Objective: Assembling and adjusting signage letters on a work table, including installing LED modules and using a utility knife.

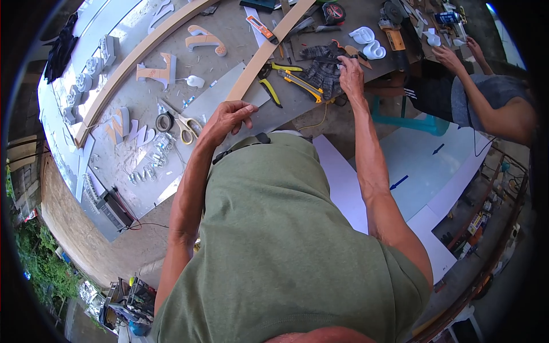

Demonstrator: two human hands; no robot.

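While the left hand (226, 119) presses down on the near corner of a grey sheet (220, 98), fingers curled over its edge, the right hand (350, 75) reaches farther out, fingertips resting on a dark work glove (321, 67) lying on the table (143, 171). Whether those fingers pinch the glove, I cannot tell. Hands are well apart. Between them lie yellow-handled pliers (269, 83) and a long wooden strip (269, 48) crossing the sheet's far side. Scissors (183, 123) and a tape roll (164, 121) sit just left of the sheet. Far right, another person's hand (448, 57) works at the table.
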